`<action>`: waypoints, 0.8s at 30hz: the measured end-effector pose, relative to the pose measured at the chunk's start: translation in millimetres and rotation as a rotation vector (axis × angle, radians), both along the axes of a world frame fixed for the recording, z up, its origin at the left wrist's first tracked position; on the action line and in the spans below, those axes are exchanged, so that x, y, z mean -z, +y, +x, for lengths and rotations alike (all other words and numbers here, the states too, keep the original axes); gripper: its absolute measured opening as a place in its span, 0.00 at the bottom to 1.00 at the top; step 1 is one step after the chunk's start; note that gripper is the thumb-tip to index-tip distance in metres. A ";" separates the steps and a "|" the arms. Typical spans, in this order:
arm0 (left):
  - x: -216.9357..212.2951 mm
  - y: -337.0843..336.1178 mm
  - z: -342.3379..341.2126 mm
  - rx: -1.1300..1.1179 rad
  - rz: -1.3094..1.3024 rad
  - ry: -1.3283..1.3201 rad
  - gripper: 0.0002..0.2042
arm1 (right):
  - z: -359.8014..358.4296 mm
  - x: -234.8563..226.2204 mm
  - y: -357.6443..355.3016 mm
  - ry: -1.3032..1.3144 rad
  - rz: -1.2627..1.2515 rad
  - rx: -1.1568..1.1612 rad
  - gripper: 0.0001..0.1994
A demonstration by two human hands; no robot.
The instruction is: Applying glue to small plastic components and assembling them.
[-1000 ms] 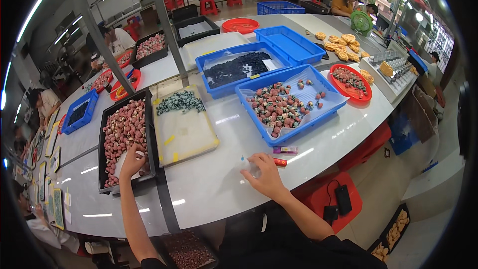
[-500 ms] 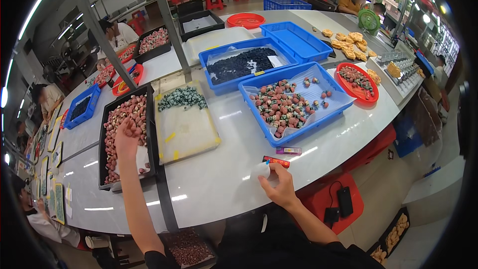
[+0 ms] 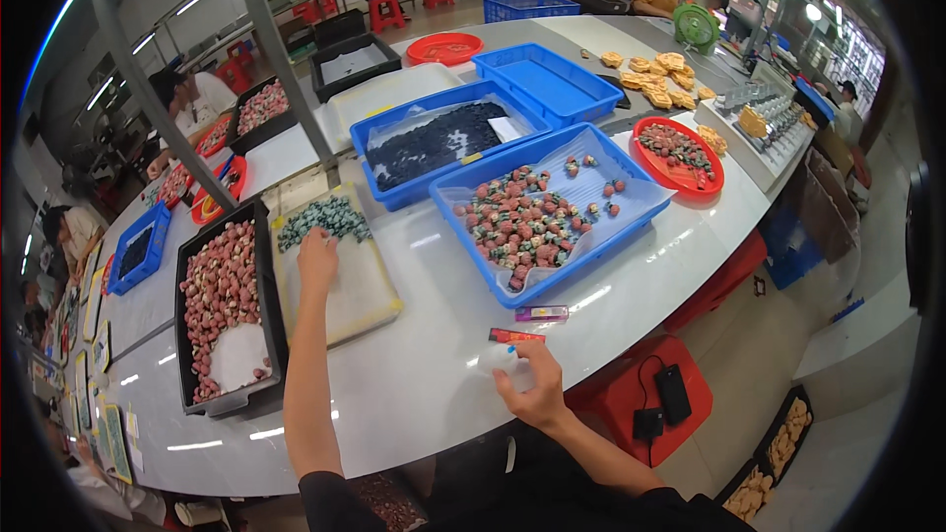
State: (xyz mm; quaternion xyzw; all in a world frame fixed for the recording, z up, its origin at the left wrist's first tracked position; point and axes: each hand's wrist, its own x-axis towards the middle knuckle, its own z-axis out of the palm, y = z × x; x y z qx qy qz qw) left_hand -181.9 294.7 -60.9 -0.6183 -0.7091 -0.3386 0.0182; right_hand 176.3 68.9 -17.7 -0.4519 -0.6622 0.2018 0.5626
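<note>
My left hand [image 3: 317, 261] reaches over the pale, yellow-edged tray [image 3: 360, 305]. Its fingertips are drawn together at the near edge of a pile of small green-and-white pieces [image 3: 340, 217]; whatever they pinch is hidden. To its left stands the black tray [image 3: 273, 355] of round reddish pieces [image 3: 222, 281], with white lining bare at its near end. Over the table's near edge, my right hand [image 3: 537, 394] is closed round a small whitish squeeze bottle [image 3: 501, 361] with a blue tip. Just beyond that hand lie a red narrow box [image 3: 514, 335] and a purple one [image 3: 542, 313].
A blue tray [image 3: 616, 241] of red-and-green balls stands right of centre. Behind it are a blue tray [image 3: 394, 199] of dark pieces and another blue tray [image 3: 552, 79]. A red plate [image 3: 690, 187] holds more balls. Metal posts [image 3: 266, 39] rise at left. A red stool [image 3: 641, 374] stands at right.
My left hand has moved right, from the reddish pieces in the black tray to the green pieces in the pale tray. My right hand still holds the bottle. The view has shifted somewhat.
</note>
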 end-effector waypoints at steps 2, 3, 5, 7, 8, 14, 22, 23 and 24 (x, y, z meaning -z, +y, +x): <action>-6.5 -1.7 2.5 -0.003 -0.073 -0.001 0.09 | 0.3 -0.4 0.6 0.024 0.025 0.001 0.14; -11.9 -5.0 5.0 -0.001 -0.065 -0.006 0.08 | 0.1 -0.6 0.3 0.028 0.008 -0.005 0.14; -27.9 -15.0 13.4 0.011 -0.091 0.017 0.08 | 0.2 -0.9 0.5 0.031 -0.010 -0.004 0.15; -49.8 -33.1 27.8 0.030 -0.081 -0.072 0.08 | 0.6 -1.2 0.6 0.024 -0.013 0.007 0.15; -59.3 -47.5 40.1 0.032 -0.105 -0.064 0.08 | 1.1 -1.3 0.3 0.024 0.021 0.001 0.15; -82.2 -200.2 132.5 0.407 -0.143 -0.139 0.08 | 1.5 3.1 -2.5 0.101 -0.067 -0.007 0.14; -50.4 -294.5 196.3 0.057 -0.215 -0.049 0.15 | 2.9 15.6 -4.2 0.185 -0.067 -0.085 0.13; -50.3 -299.7 197.6 0.050 -0.230 -0.127 0.17 | 3.3 15.2 -5.6 0.209 -0.054 -0.082 0.13; -51.5 -306.5 198.2 0.035 -0.236 -0.135 0.17 | 4.3 14.7 -5.0 0.221 -0.032 -0.079 0.13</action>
